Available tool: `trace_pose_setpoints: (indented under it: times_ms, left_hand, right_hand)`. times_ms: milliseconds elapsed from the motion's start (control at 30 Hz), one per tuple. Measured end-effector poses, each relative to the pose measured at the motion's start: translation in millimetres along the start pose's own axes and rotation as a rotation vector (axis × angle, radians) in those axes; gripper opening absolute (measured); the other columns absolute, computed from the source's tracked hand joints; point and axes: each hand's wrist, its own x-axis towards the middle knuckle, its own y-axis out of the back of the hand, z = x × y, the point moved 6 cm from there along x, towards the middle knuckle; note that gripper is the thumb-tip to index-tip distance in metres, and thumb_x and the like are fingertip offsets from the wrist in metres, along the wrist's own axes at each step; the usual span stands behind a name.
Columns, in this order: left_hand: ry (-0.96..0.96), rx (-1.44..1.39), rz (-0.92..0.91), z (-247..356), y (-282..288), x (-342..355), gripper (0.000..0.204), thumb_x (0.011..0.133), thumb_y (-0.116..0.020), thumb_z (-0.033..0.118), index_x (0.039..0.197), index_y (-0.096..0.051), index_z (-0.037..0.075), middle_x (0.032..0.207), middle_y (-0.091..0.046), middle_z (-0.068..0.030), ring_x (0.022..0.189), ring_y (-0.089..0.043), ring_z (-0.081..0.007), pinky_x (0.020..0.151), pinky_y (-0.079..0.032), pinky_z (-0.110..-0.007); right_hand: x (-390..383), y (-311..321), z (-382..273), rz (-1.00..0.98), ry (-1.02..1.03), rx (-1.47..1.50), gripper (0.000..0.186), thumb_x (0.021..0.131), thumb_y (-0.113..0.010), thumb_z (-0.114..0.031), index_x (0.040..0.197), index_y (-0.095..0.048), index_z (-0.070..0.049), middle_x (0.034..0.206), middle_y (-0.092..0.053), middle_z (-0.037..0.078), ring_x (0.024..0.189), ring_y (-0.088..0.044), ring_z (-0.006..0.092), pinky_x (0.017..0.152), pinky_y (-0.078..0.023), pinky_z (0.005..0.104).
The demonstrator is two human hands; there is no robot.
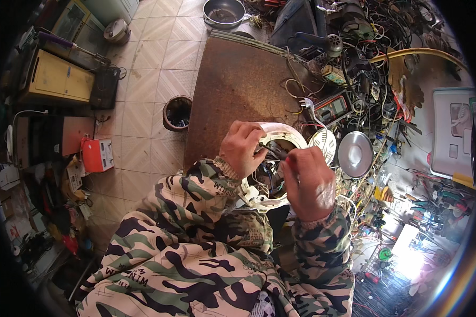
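Note:
A white round appliance housing (283, 128) sits in front of me at the table's near side, its open hollow showing several loose wires (268, 178). My left hand (241, 148) is at the housing's left rim, thumb and fingers pinched together over the opening. A small dark piece shows at those fingertips, too small to name. From the right, my right hand (311, 182) reaches over the same opening with its fingers closed. Something thin and dark lies between the two hands; the fingers hide most of it. Beside the housing's right rim is a white slotted round part (322, 146).
Behind the housing stretches a brown tabletop (238, 79). A multimeter (333, 109), a white plug (306, 104) and a silver round dish (355, 154) lie to the right, amid tangled wires. On the tiled floor stand a dark-filled pot (178, 112) and a frying pan (223, 13).

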Motion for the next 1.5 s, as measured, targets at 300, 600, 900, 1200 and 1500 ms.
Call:
trace_pose_setpoints:
  times_ms: [300, 600, 900, 1200, 1500]
  left_hand:
    - [0.018, 0.004, 0.000, 0.0, 0.0, 0.9, 0.044, 0.066, -0.086, 0.009, 0.106, -0.069, 0.008, 0.111, -0.069, -0.0090, 0.107, -0.062, -0.0328, 0.092, -0.052, -0.044]
    - [0.068, 0.002, -0.023, -3.9, -2.4, -0.9, 0.049, 0.066, -0.086, 0.008, 0.111, -0.067, 0.008, 0.117, -0.067, -0.0113, 0.111, -0.061, -0.0347, 0.094, -0.053, -0.044]
    - [0.094, -0.040, -0.036, -7.0, -5.4, -3.3, 0.051, 0.068, -0.086, 0.008, 0.113, -0.065, 0.008, 0.119, -0.065, -0.0130, 0.113, -0.062, -0.0372, 0.094, -0.054, -0.046]
    - [0.108, -0.066, -0.037, -9.6, -7.6, -4.0, 0.050, 0.068, -0.086, 0.007, 0.113, -0.065, 0.007, 0.119, -0.065, -0.0150, 0.113, -0.062, -0.0387, 0.094, -0.054, -0.047]
    - [0.091, -0.058, -0.032, -10.0, -7.9, -3.6, 0.050, 0.068, -0.087, 0.008, 0.113, -0.065, 0.007, 0.119, -0.065, -0.0157, 0.111, -0.064, -0.0381, 0.091, -0.055, -0.046]
  right_hand:
    - [4.5, 1.8, -1.2, 0.037, 0.061, -0.020, 0.023, 0.086, -0.080, -0.014, 0.102, -0.065, -0.006, 0.087, -0.063, 0.012, 0.069, -0.067, 0.0337, 0.056, -0.053, 0.0433]
    - [-2.3, -5.9, -10.2, 0.005, 0.059, -0.024, 0.019, 0.087, -0.077, -0.011, 0.100, -0.064, -0.005, 0.088, -0.064, 0.014, 0.072, -0.067, 0.0354, 0.060, -0.054, 0.0451]
    - [-0.7, -4.0, -17.7, -0.026, 0.031, 0.046, 0.024, 0.087, -0.076, -0.005, 0.107, -0.064, -0.001, 0.098, -0.064, 0.018, 0.082, -0.069, 0.0359, 0.069, -0.056, 0.0432]
    - [2.3, -1.4, -5.3, -0.027, -0.008, -0.036, 0.019, 0.086, -0.078, -0.006, 0.101, -0.066, -0.004, 0.091, -0.064, 0.014, 0.071, -0.067, 0.0338, 0.059, -0.054, 0.0418]
    - [5.1, -0.4, 1.3, -0.040, 0.003, -0.183, 0.020, 0.086, -0.079, -0.014, 0.101, -0.068, -0.006, 0.085, -0.064, 0.011, 0.069, -0.067, 0.0329, 0.056, -0.052, 0.0398]
